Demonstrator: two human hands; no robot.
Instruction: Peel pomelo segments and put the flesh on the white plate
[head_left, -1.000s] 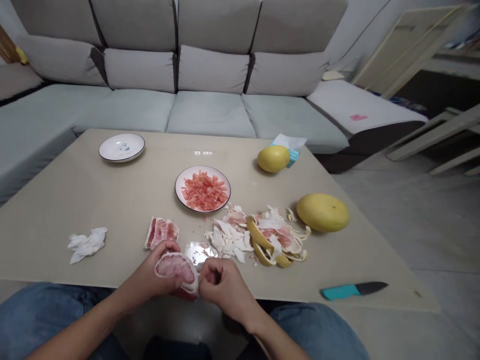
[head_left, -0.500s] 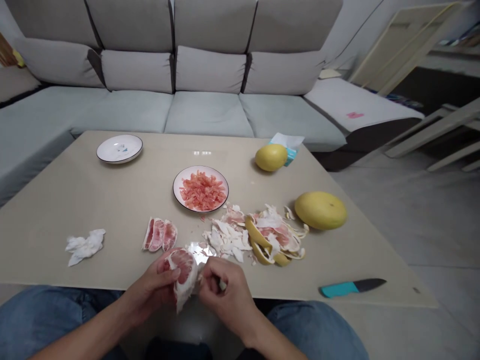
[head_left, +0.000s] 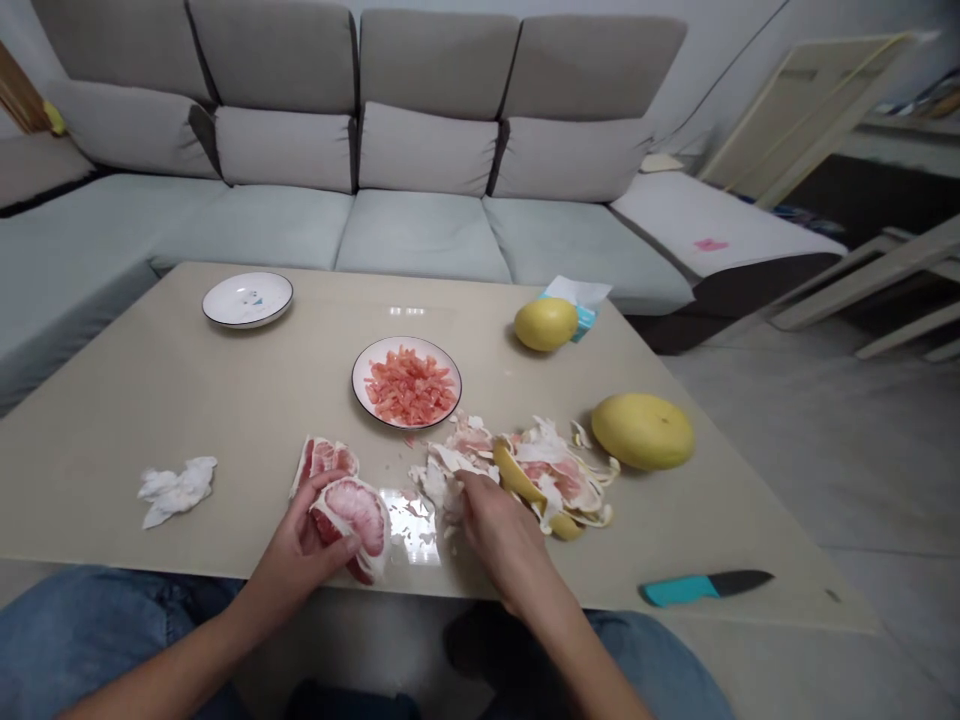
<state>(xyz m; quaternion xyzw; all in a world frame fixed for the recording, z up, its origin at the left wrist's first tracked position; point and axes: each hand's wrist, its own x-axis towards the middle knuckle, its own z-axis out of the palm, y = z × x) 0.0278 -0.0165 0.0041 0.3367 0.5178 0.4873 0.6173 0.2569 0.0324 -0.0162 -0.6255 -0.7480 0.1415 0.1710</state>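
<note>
My left hand point(head_left: 300, 545) is closed round a pink pomelo segment point(head_left: 354, 512) with white membrane on it, held just above the table's near edge. My right hand point(head_left: 496, 535) reaches forward over the pile of white pith and peel scraps point(head_left: 525, 470), fingertips at the pile; I cannot see what, if anything, they hold. More pink segments point(head_left: 324, 458) lie just beyond my left hand. A white plate point(head_left: 363, 382) of small pink fruit pieces sits at the table's middle.
Two whole yellow pomelos point(head_left: 643, 431) point(head_left: 546, 323) lie to the right, a tissue pack point(head_left: 576, 297) behind the farther one. A teal-handled knife point(head_left: 703, 585) lies near the front right edge. A crumpled tissue point(head_left: 176, 488) and an empty plate point(head_left: 247, 299) are at left. A grey sofa stands behind.
My right hand left the segment and moved forward and right to the scrap pile. My left hand kept the segment and shifted slightly left.
</note>
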